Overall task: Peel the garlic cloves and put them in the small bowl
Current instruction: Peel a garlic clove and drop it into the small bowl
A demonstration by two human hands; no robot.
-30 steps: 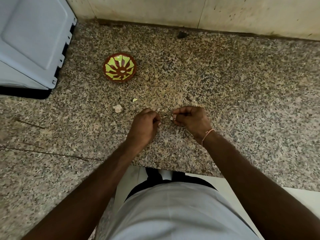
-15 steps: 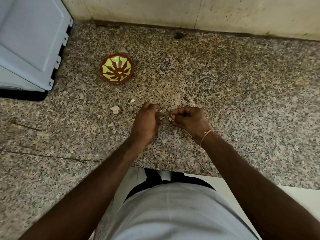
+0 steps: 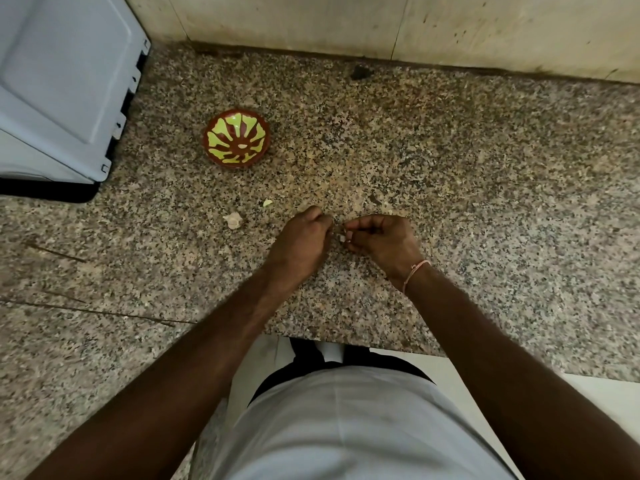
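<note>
Resting on the speckled granite worktop, both hands are being held close together near its front edge. A small pale garlic clove is being pinched at the curled fingertips of the right hand, low over the stone. The left hand is being kept curled just beside it, its fingertips brought up to the clove; whether they are actually gripping the clove or its skin cannot be told, since the knuckles are hiding them. A thin pink band is being worn on the right wrist.

The small bowl, brown with a yellow-green petal pattern, is being left well apart from the hands, further back and to the left on the worktop; a small pale speck is showing at its centre, too small to identify. Two pale scraps are lying between bowl and hands: a larger garlic piece and a smaller greenish bit. A light blue appliance is standing at the far left.
</note>
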